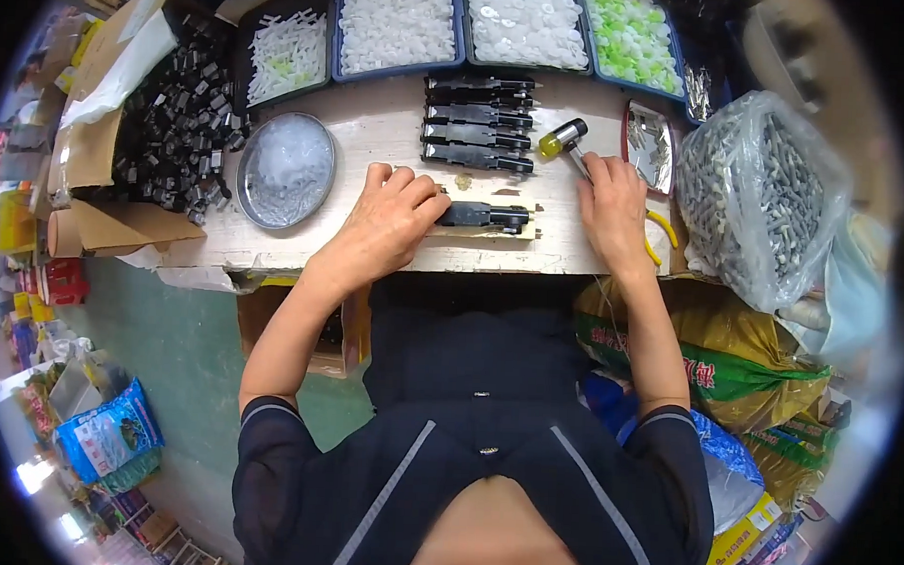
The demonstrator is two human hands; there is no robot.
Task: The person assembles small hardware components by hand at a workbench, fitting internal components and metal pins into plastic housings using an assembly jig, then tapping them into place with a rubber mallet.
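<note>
My left hand [400, 216] has its fingers closed on the left end of a long black plastic part [482, 216]. That part lies across a pale wooden block [513, 235] near the table's front edge. My right hand [614, 204] rests to the right, with its fingers around the handle of a small hammer [564, 137]. The hammer's head is yellow and black, and most of its handle is hidden under the hand. Beyond the block, several similar black parts [477, 136] lie in a stacked row.
A round metal dish [327, 169] holds whitish stuff. A carton [86, 160] of black pieces stands left. Trays [399, 75] of small white and green pieces line the back. Yellow-handled pliers [665, 230], a red-rimmed tray [626, 139] and a clear bag [764, 194] of grey pieces are right.
</note>
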